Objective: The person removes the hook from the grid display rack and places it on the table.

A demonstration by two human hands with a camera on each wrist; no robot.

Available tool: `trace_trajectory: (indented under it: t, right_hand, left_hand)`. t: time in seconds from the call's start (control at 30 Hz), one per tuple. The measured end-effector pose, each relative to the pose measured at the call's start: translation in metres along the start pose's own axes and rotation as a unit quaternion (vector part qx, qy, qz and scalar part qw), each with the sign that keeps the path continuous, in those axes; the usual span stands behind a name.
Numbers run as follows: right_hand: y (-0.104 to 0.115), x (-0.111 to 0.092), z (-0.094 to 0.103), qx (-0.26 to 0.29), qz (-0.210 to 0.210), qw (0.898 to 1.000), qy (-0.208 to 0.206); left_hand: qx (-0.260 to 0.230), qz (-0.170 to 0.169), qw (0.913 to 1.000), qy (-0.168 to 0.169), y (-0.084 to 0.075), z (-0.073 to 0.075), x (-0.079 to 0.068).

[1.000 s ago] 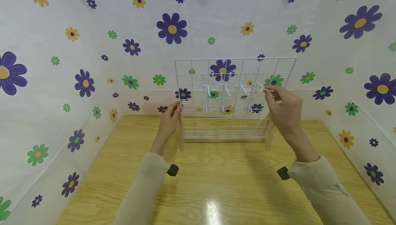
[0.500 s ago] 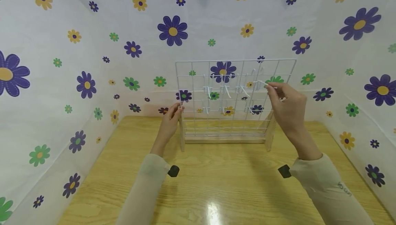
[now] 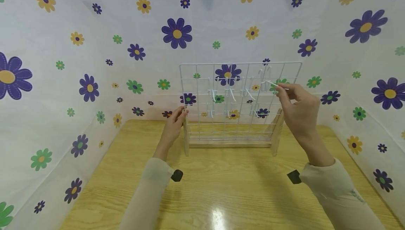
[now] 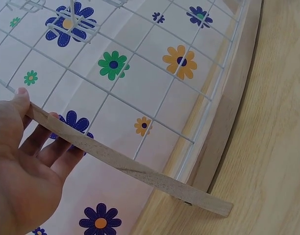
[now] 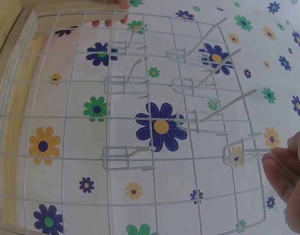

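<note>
A white wire grid panel (image 3: 205,124) stands in a wooden frame on the table. My right hand (image 3: 299,108) pinches the stem of a white wire hook (image 3: 265,84) in front of the panel's upper right part; the hook's back frame also shows in the right wrist view, where the hook (image 5: 236,152) looks tilted. Whether it touches the grid wires I cannot tell. My left hand (image 3: 173,122) grips the top of the left wooden side post (image 4: 120,164), thumb in front and fingers behind. Several other white hooks (image 3: 231,93) hang on the panel in two rows.
A wooden bottom bar (image 3: 229,145) joins the left post to the right side post (image 3: 277,135). The wood-grain table (image 3: 215,184) spreads in front of the rack. White flower-patterned sheeting (image 3: 120,19) encloses the back and both sides.
My right hand has drawn the hook slightly right and upward, away from its place in line with the upper row. The left hand stays on the post.
</note>
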State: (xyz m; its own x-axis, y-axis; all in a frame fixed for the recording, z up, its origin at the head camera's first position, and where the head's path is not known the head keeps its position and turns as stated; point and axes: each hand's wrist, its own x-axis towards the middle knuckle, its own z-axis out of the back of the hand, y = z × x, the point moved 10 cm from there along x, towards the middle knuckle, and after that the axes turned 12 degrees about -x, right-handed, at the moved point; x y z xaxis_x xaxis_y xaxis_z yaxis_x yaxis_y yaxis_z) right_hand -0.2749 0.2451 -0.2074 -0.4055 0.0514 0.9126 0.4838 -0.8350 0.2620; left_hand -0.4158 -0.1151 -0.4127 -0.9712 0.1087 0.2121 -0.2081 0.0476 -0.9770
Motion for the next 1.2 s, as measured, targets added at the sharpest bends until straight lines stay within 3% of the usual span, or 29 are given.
trace_trajectory:
  t: [0.67,0.9,1.2]
  right_hand:
    - [-0.006,-0.012,0.018,0.02,-0.055,0.998,0.016]
    - [-0.026,-0.028,0.03,0.018,-0.077,0.997,0.022]
    - [-0.041,-0.048,0.05,0.047,-0.108,0.993,0.015]
  left_hand:
    - [0.007,0.01,0.9999,-0.007,0.001,0.004,-0.002]
    - [-0.003,0.002,1.0,0.003,-0.006,0.002,-0.004]
    - [0.009,-0.009,0.9999,0.01,-0.003,0.001,-0.001]
